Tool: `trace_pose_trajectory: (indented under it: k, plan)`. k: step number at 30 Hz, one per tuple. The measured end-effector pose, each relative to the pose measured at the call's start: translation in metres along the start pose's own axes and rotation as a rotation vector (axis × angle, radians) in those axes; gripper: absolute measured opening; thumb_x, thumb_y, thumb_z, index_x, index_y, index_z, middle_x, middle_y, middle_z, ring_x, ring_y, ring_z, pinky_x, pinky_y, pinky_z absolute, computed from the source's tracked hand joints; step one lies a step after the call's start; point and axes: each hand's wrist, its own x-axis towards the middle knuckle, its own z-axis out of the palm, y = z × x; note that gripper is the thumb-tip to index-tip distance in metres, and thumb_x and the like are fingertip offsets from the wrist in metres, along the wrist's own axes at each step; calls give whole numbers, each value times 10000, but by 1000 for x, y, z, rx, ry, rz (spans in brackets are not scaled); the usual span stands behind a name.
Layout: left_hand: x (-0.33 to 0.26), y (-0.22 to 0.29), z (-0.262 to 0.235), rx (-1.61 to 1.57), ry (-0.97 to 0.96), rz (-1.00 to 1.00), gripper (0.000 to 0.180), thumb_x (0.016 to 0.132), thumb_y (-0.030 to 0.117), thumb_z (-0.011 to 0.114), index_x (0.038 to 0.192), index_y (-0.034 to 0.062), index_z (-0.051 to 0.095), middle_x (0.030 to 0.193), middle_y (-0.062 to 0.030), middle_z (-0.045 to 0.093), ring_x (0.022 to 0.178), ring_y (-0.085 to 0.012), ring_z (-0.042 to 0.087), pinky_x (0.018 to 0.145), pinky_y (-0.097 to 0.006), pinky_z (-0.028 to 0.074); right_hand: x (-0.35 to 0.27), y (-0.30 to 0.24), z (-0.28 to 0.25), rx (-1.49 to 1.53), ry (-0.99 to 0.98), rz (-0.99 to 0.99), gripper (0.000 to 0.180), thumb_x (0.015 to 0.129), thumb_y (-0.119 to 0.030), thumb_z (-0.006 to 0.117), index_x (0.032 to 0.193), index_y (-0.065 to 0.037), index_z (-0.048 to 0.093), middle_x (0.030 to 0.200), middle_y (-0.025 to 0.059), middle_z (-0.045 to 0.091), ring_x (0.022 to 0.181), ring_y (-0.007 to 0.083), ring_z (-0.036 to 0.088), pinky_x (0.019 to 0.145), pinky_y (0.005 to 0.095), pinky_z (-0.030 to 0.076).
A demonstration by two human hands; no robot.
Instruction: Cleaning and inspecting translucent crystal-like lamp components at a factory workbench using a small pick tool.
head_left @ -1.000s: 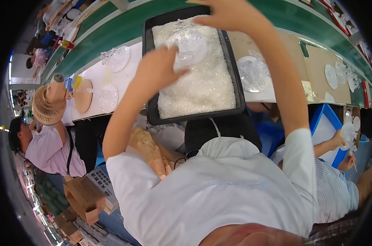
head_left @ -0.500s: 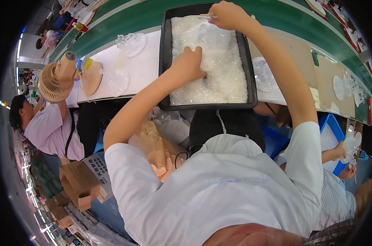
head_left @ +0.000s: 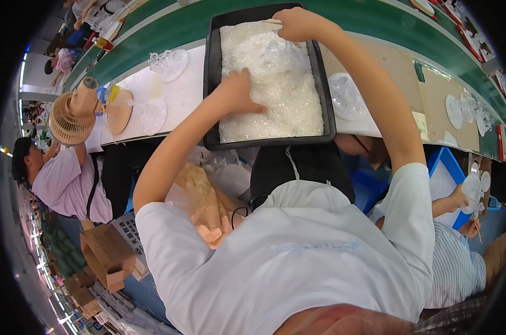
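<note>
A black rectangular tray [head_left: 330, 106] holds a thick layer of clear-white glassy granules [head_left: 275, 114]. My left hand [head_left: 237, 95] is over the tray's left part, touching the granules. Its thumb stretches to the right, apart from the fingers, and no object shows in it. At the far edge of the tray, my right hand [head_left: 300, 25] is closed on a thin light-brown stick [head_left: 272, 22], whose far end points left. Below that hand a clear rounded piece [head_left: 286, 56] lies partly sunk in the granules; its exact shape is hard to make out.
Clear plastic-like pieces on round discs [head_left: 170, 64] stand left of the tray, and a clear disc [head_left: 348, 96] lies at its right. A beige fan [head_left: 73, 118] is farther left. A green conveyor [head_left: 364, 19] runs behind. Co-workers sit on both sides; a cardboard box [head_left: 105, 254] stands on the floor.
The whole view has shifted, so the tray appears farther left. My left hand has moved slightly left over the granules, its thumb spread more. My right hand keeps its grip on the stick.
</note>
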Motion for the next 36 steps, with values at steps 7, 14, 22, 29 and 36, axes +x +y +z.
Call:
trace_pose_trajectory:
  k: [7,14,22,29,36]
  plan:
    - [-6,-20,-1,-515,22,-70,953,608,434,846,1210,-182,438,1184,-395,506,1065,-479,579,923,-400,496,-23,-50,-16,196,-169,293,415,819,-232,572,1161,-1,611,853,192,706,715,293,704,697,391,552]
    - [1,-9,5,-168,34,-69,838,615,408,842,1161,-137,517,1038,-301,625,1000,-405,631,891,-401,501,-41,-18,-51,-160,77,-789,324,615,-209,835,860,-22,735,833,173,699,804,337,670,762,422,535]
    - [11,7,-12,-562,197,-124,822,612,425,845,1156,-114,545,1070,-279,628,1037,-350,636,843,-398,523,-33,-40,-21,-245,-233,-249,356,651,-356,807,752,-26,720,753,203,677,737,377,662,693,448,531]
    - [18,-13,26,-240,132,-108,835,691,350,805,1303,-102,462,1225,-294,560,1049,-334,622,905,-387,499,-28,-45,9,-118,20,-50,371,777,-326,677,743,43,686,770,277,651,766,430,653,725,487,525]
    - [-2,-3,9,-744,241,-71,805,694,360,764,1284,-96,458,1241,-305,537,1145,-385,566,959,-407,472,-36,-49,12,1,142,95,327,816,-287,640,826,38,672,821,290,649,797,454,643,745,508,518]
